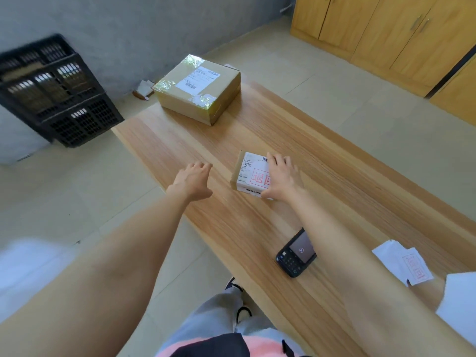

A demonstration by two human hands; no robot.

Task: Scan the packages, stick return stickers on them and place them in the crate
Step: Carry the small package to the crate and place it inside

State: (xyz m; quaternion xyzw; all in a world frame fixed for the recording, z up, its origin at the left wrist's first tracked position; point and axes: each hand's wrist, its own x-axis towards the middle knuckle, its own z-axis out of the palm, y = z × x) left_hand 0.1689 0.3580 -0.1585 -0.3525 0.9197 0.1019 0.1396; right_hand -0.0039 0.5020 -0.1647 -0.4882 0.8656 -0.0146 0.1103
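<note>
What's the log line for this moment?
small package: stickered, on table | right hand: grips it | left hand: open, apart | large package: unstickered | scanner: on table

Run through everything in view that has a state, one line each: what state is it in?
small package: sealed, red return sticker on, resting on the table
right hand: grips the small package
left hand: open, holds nothing
large package: taped shut, no red sticker showing
scanner: lying face up, unheld
return stickers: loose on the table
crates: stacked
cupboard doors: closed
</note>
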